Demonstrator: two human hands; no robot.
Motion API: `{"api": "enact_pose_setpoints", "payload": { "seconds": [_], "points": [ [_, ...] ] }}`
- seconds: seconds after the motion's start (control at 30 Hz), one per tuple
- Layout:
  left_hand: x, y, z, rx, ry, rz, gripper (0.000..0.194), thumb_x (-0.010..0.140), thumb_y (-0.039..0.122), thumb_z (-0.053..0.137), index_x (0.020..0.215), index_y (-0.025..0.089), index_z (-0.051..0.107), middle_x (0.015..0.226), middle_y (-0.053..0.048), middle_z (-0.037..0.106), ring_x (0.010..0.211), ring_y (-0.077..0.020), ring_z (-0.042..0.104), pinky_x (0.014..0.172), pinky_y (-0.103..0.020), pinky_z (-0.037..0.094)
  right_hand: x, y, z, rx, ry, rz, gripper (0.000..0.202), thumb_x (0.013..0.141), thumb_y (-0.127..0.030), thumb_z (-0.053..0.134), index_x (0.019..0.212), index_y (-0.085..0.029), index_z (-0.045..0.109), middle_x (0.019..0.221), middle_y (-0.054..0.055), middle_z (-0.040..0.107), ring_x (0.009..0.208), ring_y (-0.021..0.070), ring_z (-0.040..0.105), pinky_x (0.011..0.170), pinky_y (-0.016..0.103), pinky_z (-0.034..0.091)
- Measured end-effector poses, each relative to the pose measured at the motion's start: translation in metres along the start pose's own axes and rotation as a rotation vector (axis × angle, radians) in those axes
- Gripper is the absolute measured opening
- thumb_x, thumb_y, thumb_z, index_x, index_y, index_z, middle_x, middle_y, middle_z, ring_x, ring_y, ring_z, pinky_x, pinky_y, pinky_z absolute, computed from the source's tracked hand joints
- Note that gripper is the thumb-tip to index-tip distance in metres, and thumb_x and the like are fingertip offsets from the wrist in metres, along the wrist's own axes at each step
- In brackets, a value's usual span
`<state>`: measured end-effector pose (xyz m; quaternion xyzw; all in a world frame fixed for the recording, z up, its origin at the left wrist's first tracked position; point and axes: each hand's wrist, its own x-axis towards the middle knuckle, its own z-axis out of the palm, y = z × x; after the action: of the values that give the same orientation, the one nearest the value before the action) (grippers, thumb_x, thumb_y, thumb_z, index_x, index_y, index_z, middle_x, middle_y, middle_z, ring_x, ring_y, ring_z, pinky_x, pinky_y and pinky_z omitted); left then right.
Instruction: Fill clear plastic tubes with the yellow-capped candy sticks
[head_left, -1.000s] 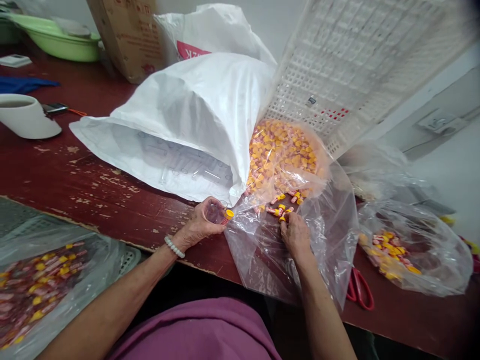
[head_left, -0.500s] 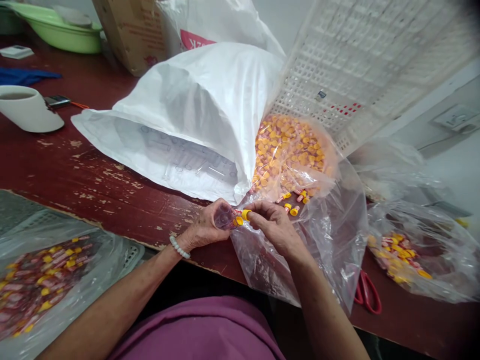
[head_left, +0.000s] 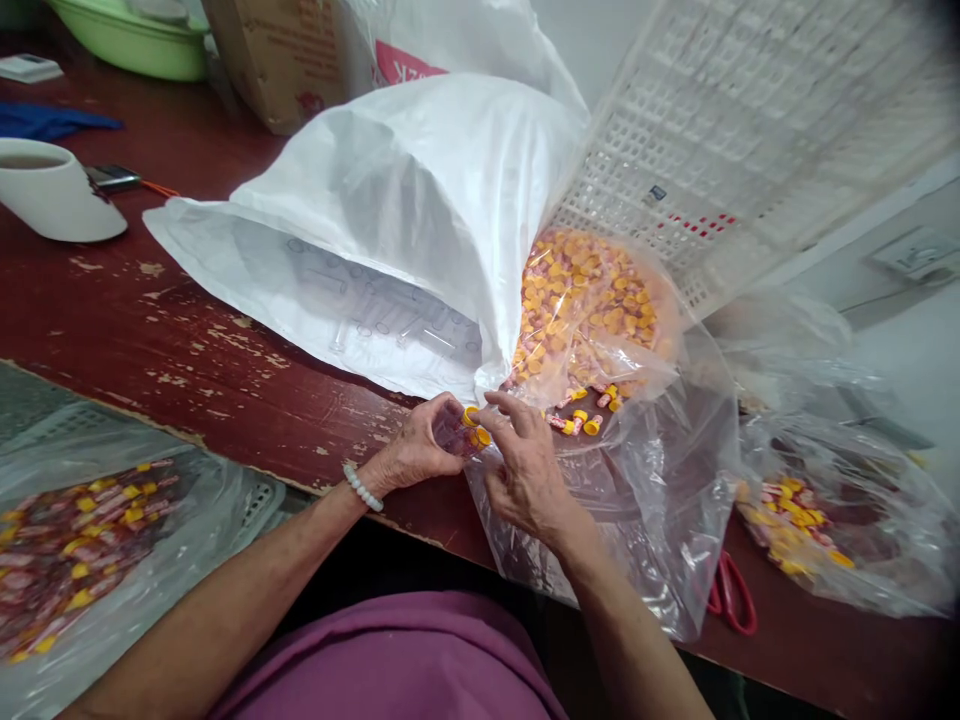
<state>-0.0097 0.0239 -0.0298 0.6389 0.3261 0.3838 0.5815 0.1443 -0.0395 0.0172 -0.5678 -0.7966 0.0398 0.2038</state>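
Several clear tubes (head_left: pixel 448 428) are bunched in my left hand (head_left: pixel 420 440), its fingers wrapped round them; yellow caps (head_left: pixel 472 415) sit at the right end of the bunch. My right hand (head_left: pixel 525 465) is beside these caps, with its index finger over them and its fingers apart. Beyond my right hand, a few yellow-capped pieces (head_left: pixel 592 426) lie loose by a clear bag (head_left: pixel 592 290) full of more. Clear empty tubes (head_left: pixel 375 315) show inside the mouth of a white sack (head_left: pixel 450 150).
A white cup (head_left: pixel 64 200) and a phone stand at the left. Lower left is a bag of capped tubes (head_left: pixel 97 540). Red-handled scissors (head_left: pixel 735 595) and another bag of capped pieces (head_left: pixel 802 515) lie right. A white crate (head_left: pixel 712 130) leans behind.
The yellow-capped piece that was between my right fingers is now at the bunch in my left hand. My right fingers have opened over the caps. The view has shifted slightly.
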Motion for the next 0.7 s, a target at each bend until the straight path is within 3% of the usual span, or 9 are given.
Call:
{"api": "enact_pose_setpoints", "payload": {
  "seconds": [0.23, 0.43, 0.53, 0.63, 0.7],
  "points": [
    [0.005, -0.004, -0.002, 0.032, 0.019, -0.055, 0.044, 0.048, 0.012, 0.072, 0.083, 0.016, 0.046, 0.069, 0.006, 0.05, 0.061, -0.0083, 0.047, 0.056, -0.02, 0.039, 0.003, -0.005, 0.013, -0.164, 0.008, 0.074, 0.062, 0.062, -0.005, 0.047, 0.121, -0.024, 0.049, 0.135, 0.004, 0.045, 0.112, 0.0266, 0.042, 0.091, 0.044, 0.035],
    [0.005, -0.013, -0.001, 0.043, 0.022, -0.006, 0.039, 0.05, 0.013, 0.073, 0.082, 0.015, 0.049, 0.073, 0.004, 0.054, 0.065, -0.0094, 0.05, 0.061, -0.021, 0.041, -0.006, -0.006, 0.027, -0.038, 0.065, 0.091, 0.067, 0.063, -0.005, 0.046, 0.128, -0.021, 0.043, 0.134, 0.005, 0.046, 0.115, 0.0232, 0.042, 0.095, 0.04, 0.036],
    [0.005, -0.01, 0.001, -0.015, 0.035, -0.039, 0.04, 0.05, 0.014, 0.074, 0.081, 0.015, 0.049, 0.073, 0.003, 0.057, 0.063, -0.0097, 0.052, 0.059, -0.021, 0.042, -0.013, 0.013, 0.024, 0.024, 0.175, 0.097, 0.067, 0.065, -0.005, 0.044, 0.13, -0.019, 0.041, 0.136, 0.008, 0.043, 0.121, 0.021, 0.04, 0.099, 0.037, 0.035],
    [0.004, -0.007, 0.003, -0.097, 0.049, -0.078, 0.04, 0.049, 0.014, 0.074, 0.081, 0.016, 0.049, 0.071, 0.004, 0.058, 0.061, -0.0093, 0.053, 0.057, -0.02, 0.041, -0.023, 0.052, 0.014, -0.119, 0.306, 0.312, 0.049, 0.075, -0.008, 0.042, 0.123, -0.014, 0.049, 0.124, 0.012, 0.052, 0.114, 0.0223, 0.044, 0.095, 0.038, 0.036],
    [0.004, -0.007, 0.004, -0.093, 0.065, -0.06, 0.04, 0.048, 0.014, 0.074, 0.079, 0.016, 0.05, 0.071, 0.004, 0.058, 0.062, -0.0091, 0.053, 0.058, -0.02, 0.041, -0.03, 0.081, 0.01, -0.279, 0.242, 0.437, 0.035, 0.081, -0.014, 0.044, 0.113, -0.018, 0.058, 0.114, 0.011, 0.059, 0.105, 0.0249, 0.048, 0.087, 0.039, 0.038]
  ]
}}
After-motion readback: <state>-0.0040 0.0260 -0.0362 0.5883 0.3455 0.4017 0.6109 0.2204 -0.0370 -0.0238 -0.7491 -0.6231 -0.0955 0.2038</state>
